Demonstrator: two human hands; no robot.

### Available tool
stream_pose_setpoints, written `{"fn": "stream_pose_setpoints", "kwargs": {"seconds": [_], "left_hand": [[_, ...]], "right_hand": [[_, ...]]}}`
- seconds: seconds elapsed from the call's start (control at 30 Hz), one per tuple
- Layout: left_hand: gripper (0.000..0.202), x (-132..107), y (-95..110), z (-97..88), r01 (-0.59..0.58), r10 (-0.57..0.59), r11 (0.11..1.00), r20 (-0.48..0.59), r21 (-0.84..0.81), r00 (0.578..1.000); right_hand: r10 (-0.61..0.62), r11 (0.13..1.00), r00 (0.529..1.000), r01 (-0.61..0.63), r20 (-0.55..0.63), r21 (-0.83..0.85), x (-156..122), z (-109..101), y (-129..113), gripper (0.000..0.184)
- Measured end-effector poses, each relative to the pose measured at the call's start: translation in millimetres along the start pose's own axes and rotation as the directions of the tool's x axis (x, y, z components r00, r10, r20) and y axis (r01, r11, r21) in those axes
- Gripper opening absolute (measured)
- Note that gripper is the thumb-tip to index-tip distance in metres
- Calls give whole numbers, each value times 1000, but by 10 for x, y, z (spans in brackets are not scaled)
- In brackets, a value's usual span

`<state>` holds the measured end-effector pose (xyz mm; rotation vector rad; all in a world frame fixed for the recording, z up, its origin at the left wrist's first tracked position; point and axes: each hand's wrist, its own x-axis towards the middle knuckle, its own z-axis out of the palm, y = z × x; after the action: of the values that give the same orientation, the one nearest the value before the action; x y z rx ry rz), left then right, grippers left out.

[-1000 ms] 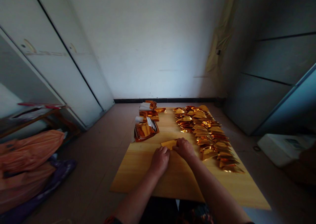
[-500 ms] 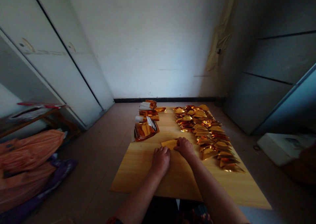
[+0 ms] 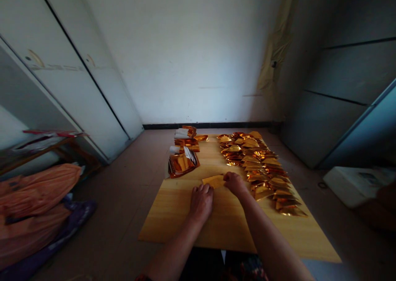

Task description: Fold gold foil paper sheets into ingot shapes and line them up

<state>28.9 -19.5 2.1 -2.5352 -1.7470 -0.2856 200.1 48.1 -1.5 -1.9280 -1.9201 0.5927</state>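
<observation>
A folded piece of gold foil paper lies on the wooden board in front of me, its dull yellow side up. My left hand rests at the paper's lower left edge, with curled fingers pressing on it. At the paper's right end my right hand is closed in a pinch on the edge; the fingertips are partly hidden. To the right stand rows of folded gold foil pieces. Beyond my left hand sits a stack of gold foil sheets.
More foil bundles lie at the board's far left. A white wall rises behind. Cabinets stand at left, with orange bags on the floor. A white box stands at right.
My right hand has shifted slightly right along the foil paper, uncovering more of it. My left hand stays in nearly the same place.
</observation>
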Motion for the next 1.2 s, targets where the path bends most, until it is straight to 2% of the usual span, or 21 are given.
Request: {"fn": "stream_pose_setpoints", "kwargs": {"seconds": [0.2, 0.33, 0.5, 0.67, 0.8, 0.93, 1.03, 1.2], "left_hand": [[30, -3, 45, -12, 22, -21, 1000, 8, -22, 1000], [34, -8, 36, 17, 18, -18, 999, -20, -30, 1000], [23, 54, -64, 63, -52, 44, 993, -77, -110, 996], [17, 160, -134, 113, -7, -28, 975, -155, -223, 988], [14, 205, -153, 154, 59, -152, 943, -266, -329, 952], [44, 218, -161, 155, 90, -222, 930, -347, -357, 911], [55, 231, -167, 131, 131, -246, 931, -322, -340, 914], [34, 254, -164, 81, 200, -263, 934, -191, -296, 946]], "right_hand": [[20, 991, 1000, -21, -10, -133, 28, -11, -17, 20], [-29, 983, 999, 25, -20, -181, -7, -44, -89, 31], [-66, 989, 998, 67, 11, -131, -73, -94, -156, 56], [-127, 982, 992, 128, 18, -141, -113, -109, -173, 29], [-139, 975, 990, 136, -3, -174, -140, -116, -173, 23], [-144, 970, 989, 150, 40, -191, -147, -139, -174, 25], [-167, 959, 983, 181, 82, -219, -144, -147, -169, 25], [-185, 952, 981, 194, 61, -235, -149, -134, -163, 17]]}}
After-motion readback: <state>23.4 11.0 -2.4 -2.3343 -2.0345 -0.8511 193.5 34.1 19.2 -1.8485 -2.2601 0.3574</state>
